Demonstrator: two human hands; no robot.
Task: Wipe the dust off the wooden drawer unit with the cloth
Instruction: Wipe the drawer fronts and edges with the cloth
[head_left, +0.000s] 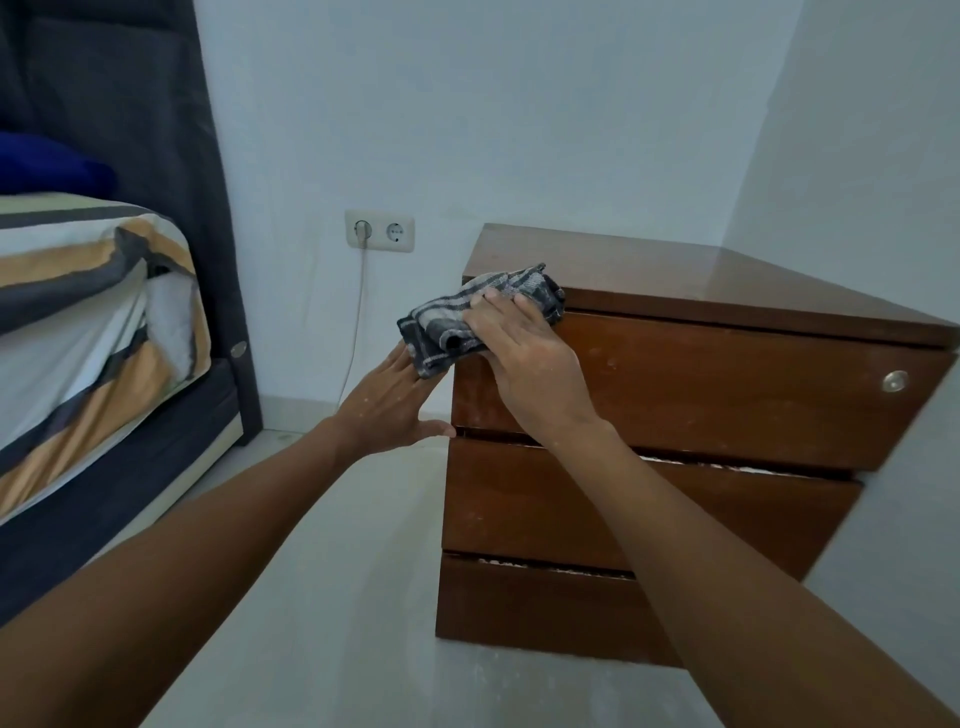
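Observation:
The brown wooden drawer unit (727, 395) stands in the corner with three drawer fronts and a glossy top. A dark grey checked cloth (467, 312) is bunched at the unit's top left front corner. My right hand (524, 358) presses the cloth against the upper left of the top drawer front, fingers spread over it. Just left of the unit is my left hand (389, 405), flat with fingers together; its fingertips reach the cloth's hanging lower edge and its thumb lies by the unit's left edge. Pale dust shows in the gaps between the drawers.
A bed (93, 332) with striped bedding and a dark headboard (171, 156) stands at the left. A double wall socket (380, 230) with a white cable (358, 317) plugged in sits between bed and unit. Walls close in behind and to the right. Pale floor (337, 597) lies in front.

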